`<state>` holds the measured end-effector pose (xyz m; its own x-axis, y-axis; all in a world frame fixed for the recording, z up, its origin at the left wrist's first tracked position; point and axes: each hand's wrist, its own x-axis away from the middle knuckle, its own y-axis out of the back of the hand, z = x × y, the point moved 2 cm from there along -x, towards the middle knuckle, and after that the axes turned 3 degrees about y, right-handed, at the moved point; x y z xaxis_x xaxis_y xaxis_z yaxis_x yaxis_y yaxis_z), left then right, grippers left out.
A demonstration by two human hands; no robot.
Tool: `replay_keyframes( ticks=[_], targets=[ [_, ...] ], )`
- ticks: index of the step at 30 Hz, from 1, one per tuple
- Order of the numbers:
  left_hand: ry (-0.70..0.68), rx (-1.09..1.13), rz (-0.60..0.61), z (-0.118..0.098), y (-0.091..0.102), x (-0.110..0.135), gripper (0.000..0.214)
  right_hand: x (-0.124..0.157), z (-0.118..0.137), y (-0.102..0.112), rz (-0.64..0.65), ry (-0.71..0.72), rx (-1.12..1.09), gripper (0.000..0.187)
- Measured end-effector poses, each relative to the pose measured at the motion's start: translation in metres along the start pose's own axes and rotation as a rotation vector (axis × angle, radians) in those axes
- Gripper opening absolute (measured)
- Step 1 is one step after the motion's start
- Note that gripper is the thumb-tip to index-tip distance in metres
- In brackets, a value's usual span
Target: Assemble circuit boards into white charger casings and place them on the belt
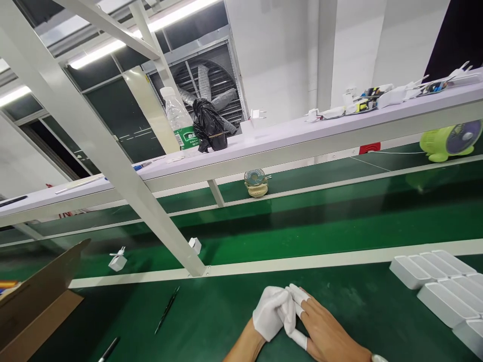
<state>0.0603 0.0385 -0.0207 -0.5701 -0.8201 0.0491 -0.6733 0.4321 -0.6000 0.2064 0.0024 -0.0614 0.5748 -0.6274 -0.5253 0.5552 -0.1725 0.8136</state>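
My left hand [269, 312] wears a white glove, and its fingers are bent closed against the fingertips of my right hand [324, 324]. White covers sit on the thumb and fingers of my right hand, whose back is bare. Its thumb and fingers are stretched out apart, touching the glove. Whatever the gloved fingers pinch, if anything, is hidden between the hands. Both hands are above the green work surface [226, 306]. Black tweezers [166, 310] lie to their left, with a dark pen [109, 349] nearer the front edge.
White plastic cases [445, 301] stand in rows at right. A cardboard box [45, 306] is at left. Beyond the pale rail, two white plug adapters [118, 260] lie on the green belt [302, 231]. A slanted metal post [151, 211] and a shelf [287, 141] cross ahead.
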Motion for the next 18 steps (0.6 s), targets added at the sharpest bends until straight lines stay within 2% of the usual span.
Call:
replay_keyframes(
  ticks=[5, 8, 12, 15, 18],
  targets=[
    [0.057, -0.027, 0.034, -0.002, -0.005, 0.003, 0.054, -0.003, -0.001, 0.007, 0.095, 0.019, -0.042, 0.032],
    [0.118, -0.056, 0.047, -0.004, -0.009, 0.006, 0.052, -0.004, -0.002, 0.008, 0.116, 0.023, -0.108, 0.028],
    [0.194, -0.143, -0.016, -0.005, -0.010, 0.009, 0.055, -0.003, -0.006, 0.003, 0.179, 0.017, -0.146, 0.021],
    [0.220, -0.157, -0.038, -0.005, -0.007, 0.013, 0.057, -0.001, -0.009, 0.001, 0.173, 0.027, -0.167, 0.022],
    [0.254, -0.159, -0.041, -0.009, -0.004, 0.021, 0.043, 0.000, -0.009, 0.001, 0.134, 0.030, -0.194, 0.023]
  ],
)
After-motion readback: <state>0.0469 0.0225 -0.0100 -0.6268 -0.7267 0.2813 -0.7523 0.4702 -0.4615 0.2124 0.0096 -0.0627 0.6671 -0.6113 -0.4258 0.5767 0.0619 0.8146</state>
